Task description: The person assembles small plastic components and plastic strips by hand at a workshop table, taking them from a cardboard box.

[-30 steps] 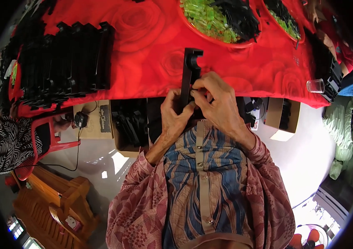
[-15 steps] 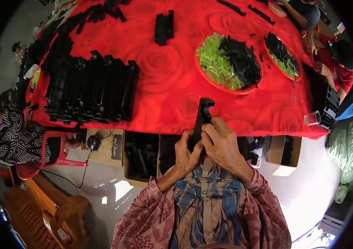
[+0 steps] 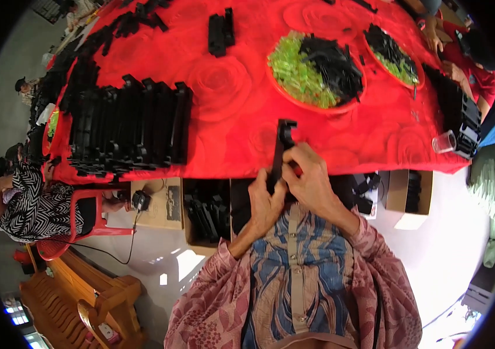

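Note:
A long black plastic part [image 3: 284, 132] with a hooked upper end stands nearly upright at the table's near edge. My left hand [image 3: 266, 200] is closed round its lower end. My right hand [image 3: 308, 174] grips it higher up, fingers bent against its right side; whether a smaller piece is between those fingers is hidden. Beyond my hands, an orange-rimmed round tray [image 3: 317, 110] holds light green pieces [image 3: 297, 70] and thin black strips [image 3: 337, 64]. To the left stands a dense row of similar black parts [image 3: 131, 125] on the red tablecloth [image 3: 218, 87].
A second tray [image 3: 419, 81] lies at the far right, near a clear cup [image 3: 443, 142] and more stacked black parts [image 3: 461, 131]. Cardboard boxes [image 3: 201, 247] sit under the table edge. Other people work at both sides; a red chair [image 3: 87, 224] stands left.
My view has shifted a little, so the table's things sit slightly higher in the picture. Both hands keep their hold on the black part, with only slight finger movement.

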### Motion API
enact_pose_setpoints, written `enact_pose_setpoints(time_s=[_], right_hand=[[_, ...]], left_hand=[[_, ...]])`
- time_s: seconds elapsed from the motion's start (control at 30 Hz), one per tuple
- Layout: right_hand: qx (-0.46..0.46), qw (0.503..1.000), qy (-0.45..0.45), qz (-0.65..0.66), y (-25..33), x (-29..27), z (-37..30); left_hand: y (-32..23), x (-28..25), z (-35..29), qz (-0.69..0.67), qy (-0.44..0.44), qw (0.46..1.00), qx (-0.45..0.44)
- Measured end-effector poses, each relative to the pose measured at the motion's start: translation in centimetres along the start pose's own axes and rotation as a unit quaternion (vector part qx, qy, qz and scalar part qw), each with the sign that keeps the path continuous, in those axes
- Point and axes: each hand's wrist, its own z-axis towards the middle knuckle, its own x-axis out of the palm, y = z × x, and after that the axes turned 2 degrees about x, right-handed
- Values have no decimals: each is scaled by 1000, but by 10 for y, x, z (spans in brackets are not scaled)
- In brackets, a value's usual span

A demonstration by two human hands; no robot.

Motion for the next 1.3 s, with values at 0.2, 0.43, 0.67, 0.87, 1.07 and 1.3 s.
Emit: enact_pose_setpoints(time_s=[0.2, 0.43, 0.67, 0.87, 1.07, 1.3], right_hand=[[29, 999, -11, 23, 9, 8, 2], [172, 974, 7, 144, -1, -1, -2], [152, 984, 18, 93, -7, 10, -7], [216, 968, 38, 121, -6, 11, -9], [225, 971, 36, 71, -8, 17, -15], [213, 972, 26, 91, -12, 12, -16]], left_hand=[[2, 1, 11, -106, -36, 993, -33], [-11, -1, 10, -180, -6, 974, -136], [3, 3, 2, -41, -4, 999, -27], [-2, 1, -1, 14, 9, 999, -28], [4, 1, -2, 38, 6, 999, -10], [-2, 1, 0, 26, 6, 1000, -3]])
